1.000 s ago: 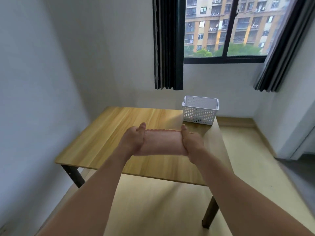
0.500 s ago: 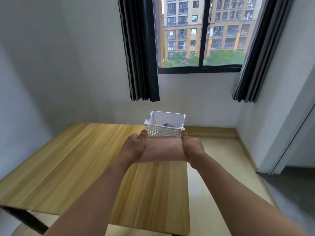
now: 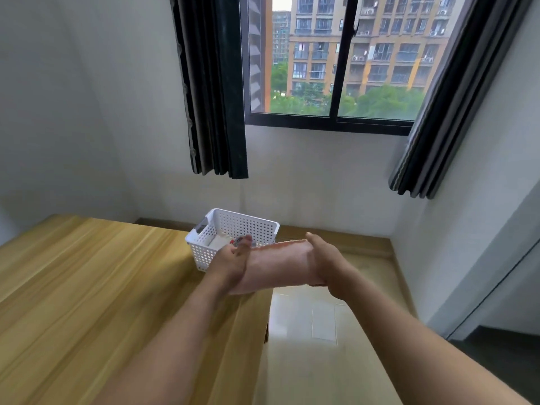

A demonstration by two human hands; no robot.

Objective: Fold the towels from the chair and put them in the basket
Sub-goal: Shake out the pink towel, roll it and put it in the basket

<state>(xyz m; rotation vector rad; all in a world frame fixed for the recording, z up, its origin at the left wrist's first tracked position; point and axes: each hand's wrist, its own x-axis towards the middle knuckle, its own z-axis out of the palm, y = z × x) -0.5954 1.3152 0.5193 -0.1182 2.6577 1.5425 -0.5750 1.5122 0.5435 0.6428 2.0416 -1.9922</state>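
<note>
Both arms stretched out, left hand (image 3: 230, 263) and right hand (image 3: 323, 260) gripping the ends of a folded pink towel (image 3: 276, 266), just beside the white basket (image 3: 233, 232) on the table (image 3: 87, 287)

Two bare forearms reach in from the near edge, no sleeves, watch or rings showing on the left hand (image 3: 228, 266) or the right hand (image 3: 325, 263).

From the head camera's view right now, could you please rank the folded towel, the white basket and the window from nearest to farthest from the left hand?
Measured from the left hand:
1. Folded towel: held in that hand, stretching right to the right hand.
2. White basket: just beyond the hand, at the table's far corner.
3. Window: farthest, up in the back wall.
</note>
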